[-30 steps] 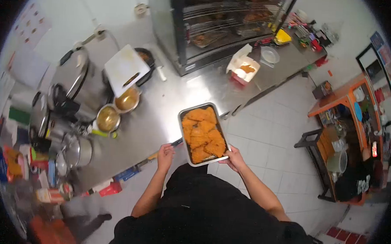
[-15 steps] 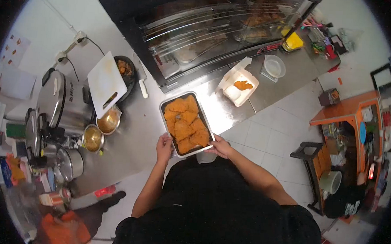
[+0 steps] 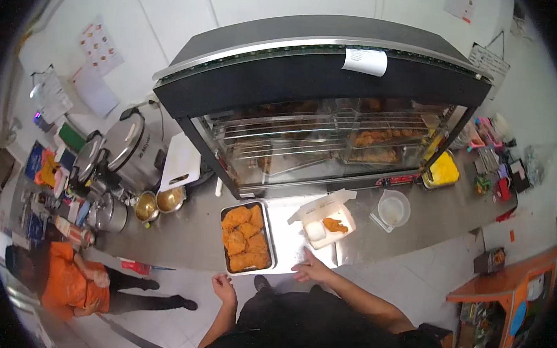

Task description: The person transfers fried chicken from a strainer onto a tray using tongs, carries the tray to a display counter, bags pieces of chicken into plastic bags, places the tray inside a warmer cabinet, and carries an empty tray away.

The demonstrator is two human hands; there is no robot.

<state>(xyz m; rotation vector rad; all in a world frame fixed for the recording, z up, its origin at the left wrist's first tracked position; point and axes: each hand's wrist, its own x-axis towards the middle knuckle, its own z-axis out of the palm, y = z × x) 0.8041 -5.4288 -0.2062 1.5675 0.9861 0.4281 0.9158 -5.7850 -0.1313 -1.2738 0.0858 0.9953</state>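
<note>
A metal tray point(image 3: 271, 239) filled with several pieces of orange-brown fried chicken point(image 3: 248, 243) rests on the steel counter. My left hand point(image 3: 224, 289) is just off the tray's near left corner, its fingers loosely bent and holding nothing. To the right of the tray, my right hand point(image 3: 312, 268) reaches over the counter edge with fingers spread and nothing in them. Just beyond those fingers stands an open paper takeaway box point(image 3: 314, 205). Inside it are a white rounded mound point(image 3: 316, 231), which looks like rice, and a fried chicken piece point(image 3: 335, 225).
A glass-fronted warming cabinet point(image 3: 334, 76) stands behind the tray. Right of the box sits a clear plastic container point(image 3: 394, 208). Metal bowls point(image 3: 170, 199), a white cutting board point(image 3: 181, 162) and a large cooker point(image 3: 132, 147) are at left. A person in orange point(image 3: 74, 280) stands lower left.
The tray, held in both hands before, now sits on the counter. Both hands have let go, and the right has moved toward the takeaway box. My view has tilted up toward the cabinet.
</note>
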